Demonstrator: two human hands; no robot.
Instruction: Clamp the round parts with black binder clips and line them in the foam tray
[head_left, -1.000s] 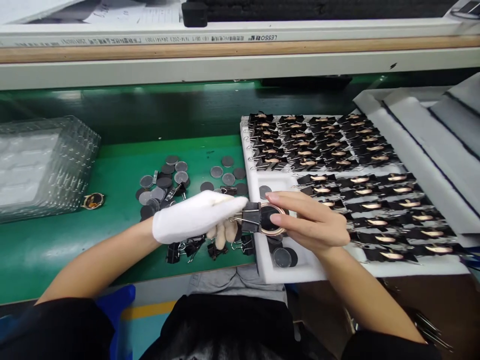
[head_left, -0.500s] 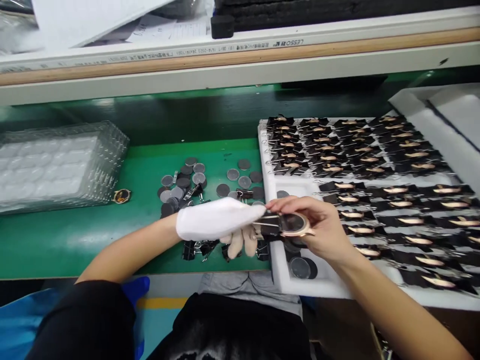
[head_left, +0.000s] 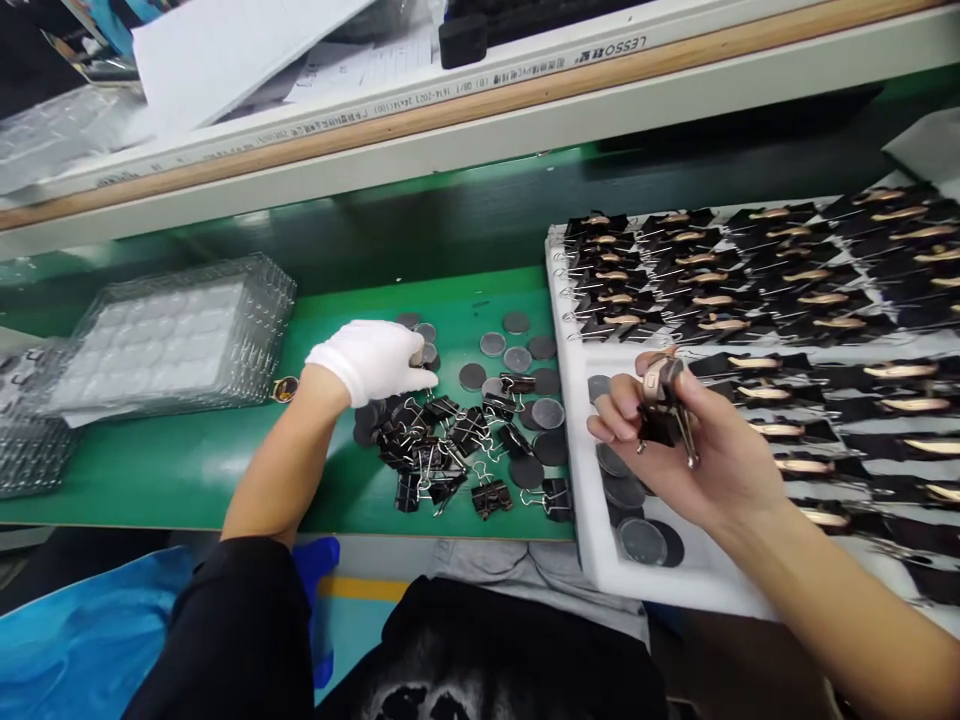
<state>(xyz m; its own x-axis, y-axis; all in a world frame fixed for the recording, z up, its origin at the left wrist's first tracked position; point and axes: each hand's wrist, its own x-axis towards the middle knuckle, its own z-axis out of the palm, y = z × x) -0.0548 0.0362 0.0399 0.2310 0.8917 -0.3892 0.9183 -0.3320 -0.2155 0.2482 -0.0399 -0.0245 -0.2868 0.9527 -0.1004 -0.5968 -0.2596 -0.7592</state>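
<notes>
Head view, hands (head_left: 367,360) apart, right palm (head_left: 716,465) upturned

Left of your left hand (head_left: 371,360), you have bare table (head_left: 176,462) in front of the clear tray stack (head_left: 161,345), while rightward, binder clips (head_left: 429,455) and loose discs (head_left: 517,359) clutter the way to the foam tray (head_left: 587,505).

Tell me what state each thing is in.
Left hand: gloved, by the discs
Right hand: bare, gripping a watch case
Held watch case: binder-clipped
Loose binder clips: heaped, some apart
Discs: loose, scattered
Foam tray: holding clipped watch cases
Clear plastic trays: stacked
Other watch case: lying unclipped
</notes>
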